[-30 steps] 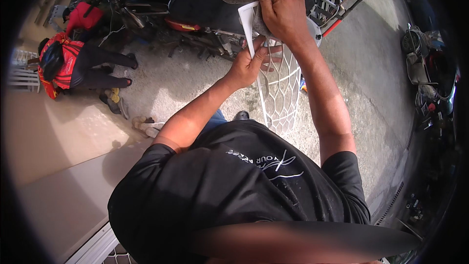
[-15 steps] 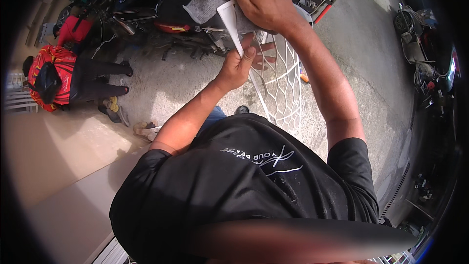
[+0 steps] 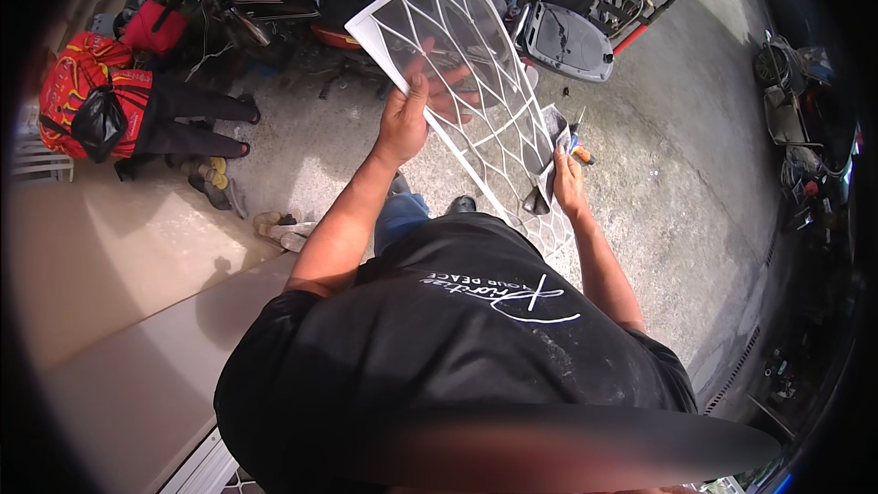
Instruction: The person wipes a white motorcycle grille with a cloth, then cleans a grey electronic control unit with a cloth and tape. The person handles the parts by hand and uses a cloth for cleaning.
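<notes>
My left hand (image 3: 405, 121) grips a long white lattice panel (image 3: 462, 32) by its left edge and holds it tilted up in front of me, with my fingers showing through the openings. The panel's lower end runs down past my right side. My right hand (image 3: 568, 185) is at the panel's right edge and holds a grey sheet (image 3: 552, 126), either cloth or sandpaper, against it.
A person in red and black (image 3: 110, 101) crouches at the far left by a cluttered pile of parts. A grey plastic cover (image 3: 567, 39) lies on the concrete ahead, an orange-handled tool (image 3: 582, 155) near my right hand. Sandals (image 3: 282, 224) lie left; a motorcycle (image 3: 805, 119) stands right.
My right hand has dropped from high up to the panel's lower right edge with the grey sheet. My left hand has raised the panel and tilted it up.
</notes>
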The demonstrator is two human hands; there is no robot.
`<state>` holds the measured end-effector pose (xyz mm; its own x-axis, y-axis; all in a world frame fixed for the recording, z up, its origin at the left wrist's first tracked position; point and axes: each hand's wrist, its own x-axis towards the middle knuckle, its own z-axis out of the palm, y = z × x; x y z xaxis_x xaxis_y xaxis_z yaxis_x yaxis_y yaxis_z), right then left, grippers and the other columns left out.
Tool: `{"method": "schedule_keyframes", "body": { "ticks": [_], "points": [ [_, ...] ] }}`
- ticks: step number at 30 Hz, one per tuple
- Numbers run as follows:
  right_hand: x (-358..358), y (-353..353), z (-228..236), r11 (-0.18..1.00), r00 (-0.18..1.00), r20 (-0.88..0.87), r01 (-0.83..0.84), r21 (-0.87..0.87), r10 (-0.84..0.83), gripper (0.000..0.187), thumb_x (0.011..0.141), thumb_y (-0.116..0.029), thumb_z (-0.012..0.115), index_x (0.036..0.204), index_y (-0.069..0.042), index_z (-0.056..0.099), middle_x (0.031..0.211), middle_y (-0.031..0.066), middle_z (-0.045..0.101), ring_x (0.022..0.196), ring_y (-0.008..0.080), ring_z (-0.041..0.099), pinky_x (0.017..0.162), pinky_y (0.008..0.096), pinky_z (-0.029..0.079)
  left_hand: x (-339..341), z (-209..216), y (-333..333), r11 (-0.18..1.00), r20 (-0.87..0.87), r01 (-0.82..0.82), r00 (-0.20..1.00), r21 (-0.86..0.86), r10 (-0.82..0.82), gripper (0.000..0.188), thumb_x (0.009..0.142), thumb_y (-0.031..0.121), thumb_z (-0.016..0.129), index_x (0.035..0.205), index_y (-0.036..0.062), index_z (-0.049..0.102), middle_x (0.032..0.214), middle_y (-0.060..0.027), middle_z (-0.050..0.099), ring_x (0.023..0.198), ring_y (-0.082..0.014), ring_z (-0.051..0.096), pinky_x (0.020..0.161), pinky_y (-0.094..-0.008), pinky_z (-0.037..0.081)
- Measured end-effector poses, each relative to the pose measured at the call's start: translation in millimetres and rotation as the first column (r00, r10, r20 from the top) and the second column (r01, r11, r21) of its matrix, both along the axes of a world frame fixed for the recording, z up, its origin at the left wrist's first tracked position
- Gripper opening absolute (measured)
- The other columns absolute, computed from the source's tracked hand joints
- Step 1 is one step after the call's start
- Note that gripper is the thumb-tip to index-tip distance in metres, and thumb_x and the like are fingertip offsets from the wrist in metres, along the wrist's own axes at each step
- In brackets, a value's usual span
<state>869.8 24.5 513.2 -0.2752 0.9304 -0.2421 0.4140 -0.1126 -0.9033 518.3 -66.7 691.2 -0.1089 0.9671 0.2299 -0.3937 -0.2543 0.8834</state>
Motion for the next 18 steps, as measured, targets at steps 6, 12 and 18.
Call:
{"method": "schedule_keyframes", "body": {
  "ticks": [6, 12, 18],
  "points": [
    [97.6, -105.1, -76.7, 0.949, 0.941, 0.181, 0.303, -0.083, -0.285, 0.071, 0.112, -0.055, 0.038, 0.131, 0.008, 0.065, 0.119, 0.0218, 0.07, 0.112, 0.0292, 0.063, 0.1, 0.04, 0.047, -25.5, -15.7, -1.0, 0.993, 0.127, 0.039, 0.992, -0.111, -0.025, 0.065, 0.113, 0.05, 0.036, 0.169, 0.0259, 0.014, 0.151, -0.0232, 0.056, 0.12, -0.0402, 0.07, 0.091, -0.0514, 0.063],
    [95.8, -150.4, -98.5, 0.531, 0.63, 0.29, 0.77, -0.355, -0.72, 0.062, 0.111, -0.055, 0.041, 0.115, 0.0, 0.068, 0.106, 0.0146, 0.071, 0.103, 0.0239, 0.067, 0.087, 0.0385, 0.055, -49.5, -11.5, 44.9, 0.987, 0.221, 0.127, 0.97, -0.102, -0.102, 0.071, 0.109, 0.057, 0.042, 0.168, 0.0269, 0.018, 0.154, -0.0218, 0.053, 0.117, -0.041, 0.07, 0.092, -0.0539, 0.062],
    [50.1, -131.4, -71.4, 0.574, 0.725, -0.2, 0.313, -0.756, -0.659, 0.052, 0.109, -0.056, 0.048, 0.122, -0.009, 0.068, 0.107, 0.0073, 0.075, 0.097, 0.0243, 0.072, 0.084, 0.0424, 0.059, -124.3, 2.6, 136.2, 0.986, 0.286, -0.051, 0.954, -0.156, 0.095, 0.075, 0.106, 0.065, 0.041, 0.166, 0.0232, 0.023, 0.157, -0.018, 0.051, 0.13, -0.042, 0.062, 0.099, -0.0576, 0.058]
  ]
}}
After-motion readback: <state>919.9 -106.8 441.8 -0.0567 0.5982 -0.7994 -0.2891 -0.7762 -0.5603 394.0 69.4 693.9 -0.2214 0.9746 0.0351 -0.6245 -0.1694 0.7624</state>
